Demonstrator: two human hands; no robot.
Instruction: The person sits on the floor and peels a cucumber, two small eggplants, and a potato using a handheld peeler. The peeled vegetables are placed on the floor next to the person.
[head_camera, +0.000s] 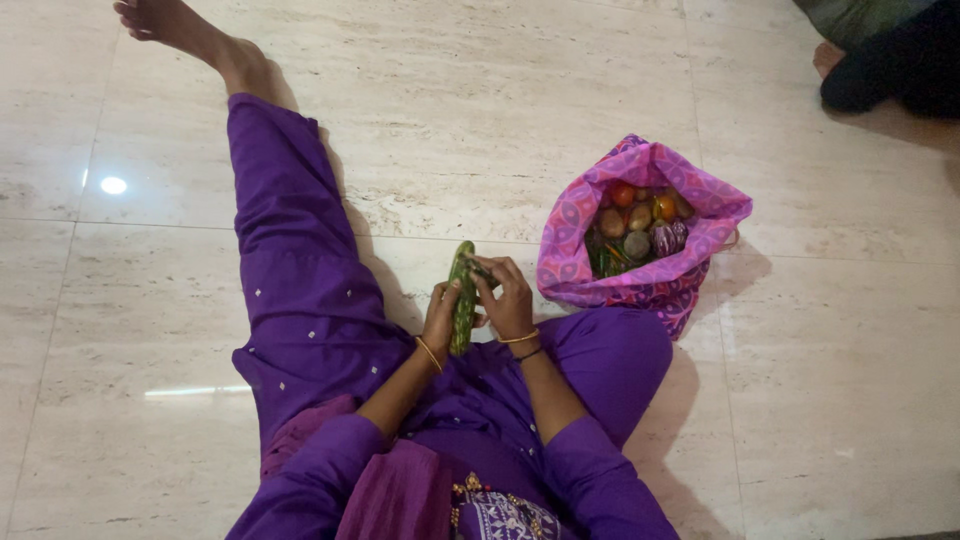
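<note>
Gourd (462, 300) upright between my hands, just above my lap: my left hand (441, 312) is wrapped around its lower half, my right hand (506, 298) pinches near its top. I judge the work barely begun, the skin looking whole and green. Beside my right knee the pink bag (585, 262) holds more vegetables (640, 228), untouched.

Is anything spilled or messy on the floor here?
Nothing stands out. The vegetables sit inside the pink cloth bag, none spilled on the floor. The left hand and right hand hold a long green vegetable upright.
</note>
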